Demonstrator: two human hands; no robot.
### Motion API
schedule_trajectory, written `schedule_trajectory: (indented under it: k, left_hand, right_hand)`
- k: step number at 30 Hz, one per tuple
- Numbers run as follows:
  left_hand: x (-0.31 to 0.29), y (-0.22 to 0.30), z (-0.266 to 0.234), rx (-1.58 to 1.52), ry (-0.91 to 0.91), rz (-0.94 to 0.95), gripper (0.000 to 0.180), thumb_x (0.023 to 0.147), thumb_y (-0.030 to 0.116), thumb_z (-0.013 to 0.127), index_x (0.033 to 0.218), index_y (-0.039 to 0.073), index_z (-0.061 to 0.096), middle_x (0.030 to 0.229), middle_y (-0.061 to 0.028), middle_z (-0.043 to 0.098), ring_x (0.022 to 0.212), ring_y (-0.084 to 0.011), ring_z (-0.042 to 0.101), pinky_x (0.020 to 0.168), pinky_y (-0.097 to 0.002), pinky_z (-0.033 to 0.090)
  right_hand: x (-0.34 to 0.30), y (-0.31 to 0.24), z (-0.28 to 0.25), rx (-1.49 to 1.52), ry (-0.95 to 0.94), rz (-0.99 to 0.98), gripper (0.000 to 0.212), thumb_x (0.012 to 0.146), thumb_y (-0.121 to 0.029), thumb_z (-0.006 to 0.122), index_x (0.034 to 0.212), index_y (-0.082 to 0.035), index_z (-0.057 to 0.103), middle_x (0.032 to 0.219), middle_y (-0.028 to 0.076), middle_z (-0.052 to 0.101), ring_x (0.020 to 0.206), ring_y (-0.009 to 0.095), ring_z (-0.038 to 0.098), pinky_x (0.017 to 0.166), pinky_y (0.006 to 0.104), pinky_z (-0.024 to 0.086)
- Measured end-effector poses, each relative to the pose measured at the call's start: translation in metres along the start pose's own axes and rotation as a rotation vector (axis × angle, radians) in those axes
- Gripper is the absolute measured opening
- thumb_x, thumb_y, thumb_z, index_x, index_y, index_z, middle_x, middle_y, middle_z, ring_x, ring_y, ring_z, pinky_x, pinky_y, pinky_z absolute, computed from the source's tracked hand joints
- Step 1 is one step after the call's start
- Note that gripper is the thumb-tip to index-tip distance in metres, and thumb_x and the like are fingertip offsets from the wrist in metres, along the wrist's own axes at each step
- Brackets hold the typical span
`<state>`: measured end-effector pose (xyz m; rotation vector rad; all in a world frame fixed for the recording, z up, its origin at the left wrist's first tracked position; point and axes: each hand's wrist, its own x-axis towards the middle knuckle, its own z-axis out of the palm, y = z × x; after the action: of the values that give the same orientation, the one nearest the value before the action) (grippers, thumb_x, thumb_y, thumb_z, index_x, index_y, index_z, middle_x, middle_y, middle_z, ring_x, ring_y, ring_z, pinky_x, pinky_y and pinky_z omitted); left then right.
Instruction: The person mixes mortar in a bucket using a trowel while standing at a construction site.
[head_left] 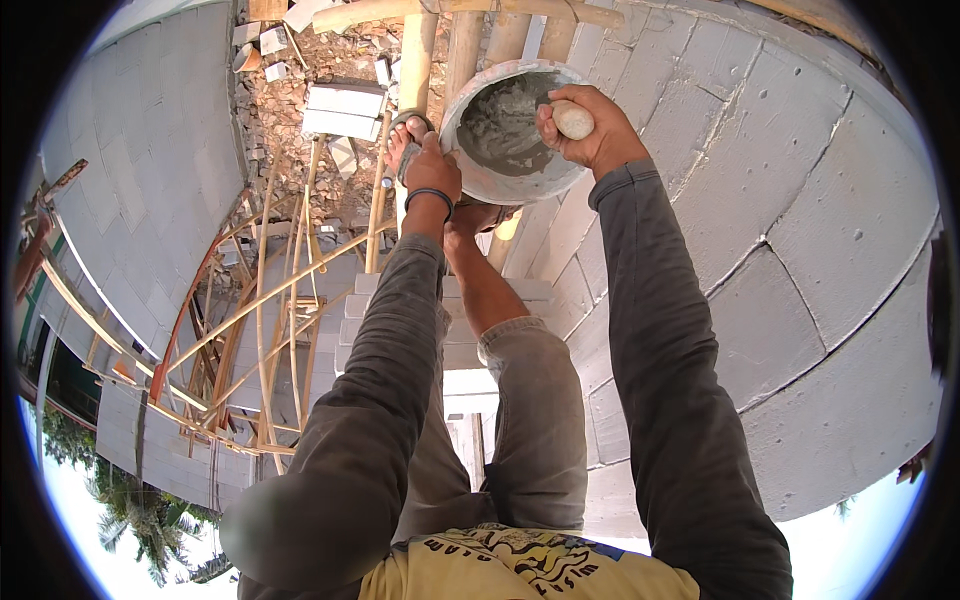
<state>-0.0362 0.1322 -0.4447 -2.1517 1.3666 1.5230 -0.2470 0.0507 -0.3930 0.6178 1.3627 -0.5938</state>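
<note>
Grey mortar (497, 125) in a round bucket (487, 188) beside a block wall (780, 200)

The bucket sits at the far middle of the scene, its pale rim smeared and the wet mix spread unevenly inside. At its right side, the right hand (605, 135) is closed around a handle (573, 120) with a rounded, pale end; the rest of that tool is hidden. The left hand (437, 172), with a dark band (431, 194) at the wrist, is against the bucket's left side. Its fingers are curled and partly out of sight, so I cannot tell whether they pinch the rim.

Dark grey sleeves (660, 300) cover both arms. Just left of the bucket, a sandalled foot (393, 152) rests by a thick bamboo pole (417, 65); more poles run on beyond the bucket's far edge. Large pale blocks with thin, uneven joints make up the wall on the right. Farther left lie reddish rubble (275, 120) and a pale block (343, 110), then a framework of thin bamboo (262, 330) and another block wall (150, 150). Grey trousers (535, 410) and a yellow printed shirt (520, 572) fill the near middle.
</note>
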Motion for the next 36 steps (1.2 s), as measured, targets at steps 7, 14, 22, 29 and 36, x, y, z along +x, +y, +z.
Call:
schedule_trajectory:
  k: [7, 14, 22, 29, 36]
  left_hand:
    - [-0.001, -0.018, 0.016, 0.057, 0.072, 0.059, 0.029, 0.084, 0.016, 0.053, 0.108, 0.003, 0.043, 0.090, -0.0281, 0.061, 0.086, -0.0424, 0.059, 0.078, -0.0490, 0.043]
    - [-0.002, -0.013, 0.010, 0.106, 0.196, 0.069, 0.033, 0.085, 0.017, 0.052, 0.112, 0.001, 0.041, 0.096, -0.0282, 0.056, 0.093, -0.0432, 0.052, 0.082, -0.0492, 0.039]
    - [-0.001, 0.008, -0.003, -0.094, 0.059, -0.137, 0.048, 0.085, 0.021, 0.055, 0.126, 0.000, 0.041, 0.126, -0.0313, 0.044, 0.121, -0.0408, 0.041, 0.100, -0.0454, 0.031]
    - [0.008, -0.016, 0.017, 0.195, 0.424, 0.111, 0.042, 0.081, 0.021, 0.057, 0.118, 0.004, 0.047, 0.111, -0.0290, 0.056, 0.116, -0.0436, 0.044, 0.099, -0.0509, 0.029]
    - [0.003, -0.005, 0.004, 0.070, 0.167, -0.079, 0.032, 0.079, 0.027, 0.059, 0.107, 0.011, 0.057, 0.120, -0.0258, 0.054, 0.123, -0.0467, 0.036, 0.102, -0.0561, 0.023]
  right_hand:
    - [0.018, 0.050, 0.027, -2.178, -0.075, -0.569, 0.027, 0.078, -0.018, 0.051, 0.087, 0.003, 0.067, 0.104, 0.024, 0.061, 0.091, 0.036, 0.062, 0.081, 0.0413, 0.049]
    - [0.005, 0.070, -0.022, -2.331, -0.165, -0.528, 0.031, 0.077, -0.014, 0.054, 0.102, 0.002, 0.063, 0.107, 0.021, 0.059, 0.097, 0.031, 0.061, 0.082, 0.0413, 0.051]
    - [0.028, 0.048, -0.087, -2.406, 0.170, -0.778, 0.021, 0.075, -0.008, 0.055, 0.091, 0.003, 0.064, 0.103, 0.022, 0.057, 0.092, 0.031, 0.060, 0.073, 0.0383, 0.052]
    - [0.000, 0.092, -0.068, -2.157, -0.020, -0.301, 0.017, 0.075, -0.013, 0.056, 0.078, 0.001, 0.065, 0.090, 0.021, 0.064, 0.083, 0.032, 0.062, 0.073, 0.0411, 0.051]
    - [-0.076, 0.000, -0.024, -2.518, 0.133, -0.865, 0.017, 0.085, -0.013, 0.048, 0.080, -0.001, 0.059, 0.084, 0.014, 0.059, 0.078, 0.028, 0.063, 0.066, 0.0377, 0.052]
